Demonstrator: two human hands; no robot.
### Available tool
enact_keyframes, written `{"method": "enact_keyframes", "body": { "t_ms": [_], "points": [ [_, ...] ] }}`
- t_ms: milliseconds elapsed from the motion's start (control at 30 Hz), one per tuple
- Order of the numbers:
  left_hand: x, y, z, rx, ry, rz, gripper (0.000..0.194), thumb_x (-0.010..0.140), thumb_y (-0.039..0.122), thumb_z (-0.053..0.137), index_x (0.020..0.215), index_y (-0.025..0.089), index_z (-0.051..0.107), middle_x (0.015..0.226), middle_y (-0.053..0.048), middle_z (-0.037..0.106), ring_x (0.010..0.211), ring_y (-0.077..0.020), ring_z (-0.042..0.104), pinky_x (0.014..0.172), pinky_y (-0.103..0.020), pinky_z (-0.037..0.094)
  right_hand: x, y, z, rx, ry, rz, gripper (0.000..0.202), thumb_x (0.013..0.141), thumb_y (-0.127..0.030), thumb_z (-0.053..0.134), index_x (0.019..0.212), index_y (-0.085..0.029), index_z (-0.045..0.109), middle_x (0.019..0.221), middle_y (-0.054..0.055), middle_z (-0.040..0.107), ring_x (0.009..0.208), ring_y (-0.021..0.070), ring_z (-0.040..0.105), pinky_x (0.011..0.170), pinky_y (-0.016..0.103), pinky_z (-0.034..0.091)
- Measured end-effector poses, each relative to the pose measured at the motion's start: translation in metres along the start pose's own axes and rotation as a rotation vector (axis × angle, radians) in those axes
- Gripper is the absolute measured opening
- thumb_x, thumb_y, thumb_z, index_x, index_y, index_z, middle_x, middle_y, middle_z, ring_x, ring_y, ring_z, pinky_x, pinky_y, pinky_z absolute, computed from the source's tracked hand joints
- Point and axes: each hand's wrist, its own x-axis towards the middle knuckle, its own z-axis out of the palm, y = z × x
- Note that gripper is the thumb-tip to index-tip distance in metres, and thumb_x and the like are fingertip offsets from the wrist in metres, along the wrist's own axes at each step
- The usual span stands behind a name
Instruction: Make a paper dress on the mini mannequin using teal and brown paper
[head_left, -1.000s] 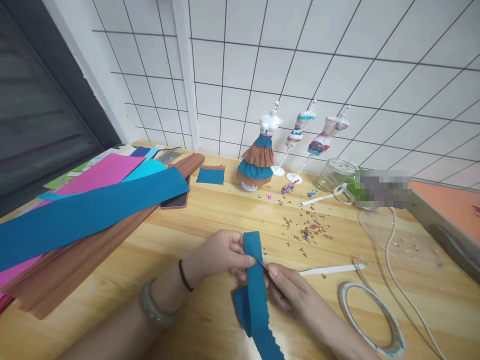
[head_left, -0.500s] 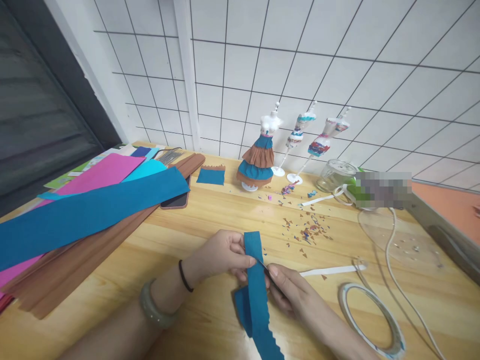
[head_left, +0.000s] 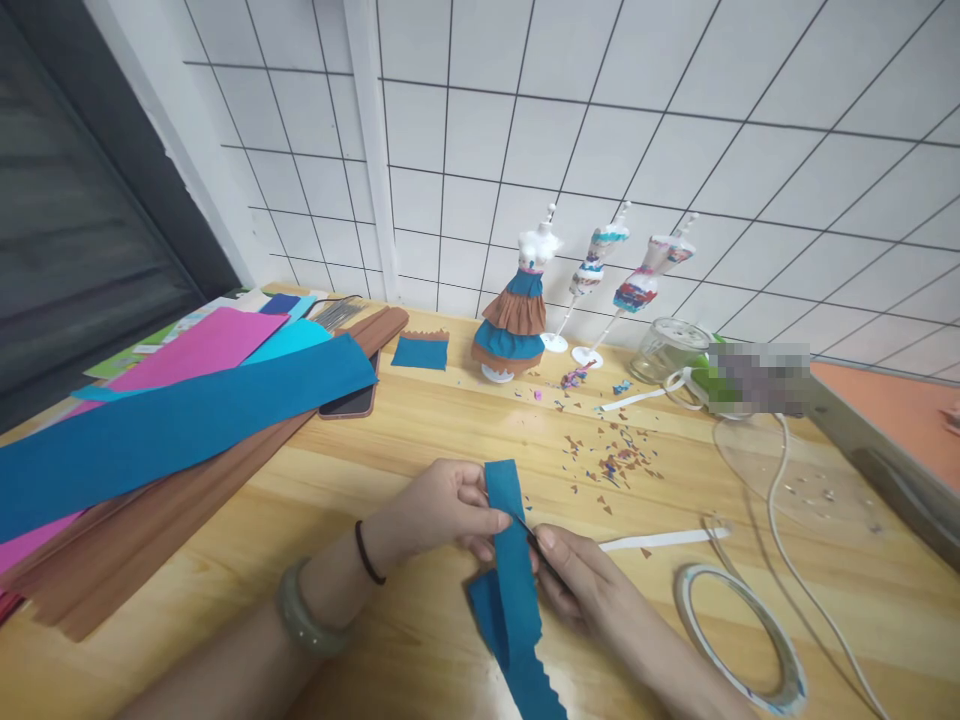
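Observation:
A long blue fabric strip (head_left: 516, 590) hangs down toward the near table edge, its right edge notched in a zigzag lower down. My left hand (head_left: 457, 505) pinches its left side near the top, thumb on the front. My right hand (head_left: 577, 575) is closed around small dark scissors (head_left: 546, 558), whose tip meets the strip's right edge by my left thumb. Part of the strip lies folded behind itself. Little brown and blue scraps (head_left: 619, 460) are scattered beyond my hands.
Blue, pink and brown fabric (head_left: 187, 425) covers the left side, partly over a phone (head_left: 351, 400). A dressed mini mannequin (head_left: 517, 300) and two others stand at the back. A tape roll (head_left: 739, 640), cable (head_left: 784, 520) and glass jar (head_left: 664, 350) are at right.
The scissors' tip has shifted slightly at the strip's right edge. My left hand keeps its pinch, and the view has moved a little.

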Motion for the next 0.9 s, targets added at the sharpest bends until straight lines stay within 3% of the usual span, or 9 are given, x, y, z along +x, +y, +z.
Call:
{"method": "enact_keyframes", "body": {
  "t_ms": [133, 333, 567, 900],
  "points": [
    [0.0, 0.0, 0.0, 0.007, -0.015, 0.004, 0.033, 0.065, 0.035, 0.077, 0.085, 0.012, 0.063, 0.08, -0.008, 0.073, 0.063, -0.013, 0.066, 0.061, -0.024, 0.053, 0.001, -0.001, 0.0, 0.03, 0.001, -0.023, 0.047, 0.09, -0.06, 0.036, 0.064, -0.021, 0.04, 0.052, -0.008, 0.025, 0.049, 0.0099, 0.021, 0.047, 0.026, 0.017],
    [0.0, 0.0, 0.002, 0.044, -0.046, 0.01, 0.033, 0.065, 0.037, 0.077, 0.085, 0.012, 0.065, 0.079, -0.007, 0.072, 0.063, -0.0123, 0.066, 0.061, -0.022, 0.053, 0.001, -0.003, 0.001, 0.097, -0.009, 0.009, 0.045, 0.088, -0.06, 0.039, 0.075, -0.019, 0.052, 0.058, -0.007, 0.027, 0.051, 0.0098, 0.018, 0.046, 0.026, 0.013],
    [0.001, -0.003, 0.006, 0.016, -0.049, -0.03, 0.029, 0.065, 0.037, 0.076, 0.079, 0.014, 0.067, 0.07, -0.004, 0.072, 0.065, -0.0144, 0.068, 0.06, -0.023, 0.053, 0.001, 0.0, 0.0, 0.113, 0.04, 0.032, 0.048, 0.085, -0.064, 0.041, 0.073, -0.019, 0.053, 0.053, -0.008, 0.022, 0.048, 0.0091, 0.015, 0.045, 0.026, 0.012],
    [0.0, -0.003, 0.014, -0.006, -0.02, -0.078, 0.033, 0.062, 0.041, 0.076, 0.073, 0.012, 0.068, 0.071, -0.007, 0.071, 0.061, -0.0153, 0.066, 0.055, -0.023, 0.051, 0.004, 0.001, 0.001, 0.199, 0.068, 0.047, 0.048, 0.081, -0.066, 0.046, 0.069, -0.019, 0.048, 0.057, -0.006, 0.032, 0.05, 0.0088, 0.021, 0.046, 0.025, 0.013]
  ]
}}
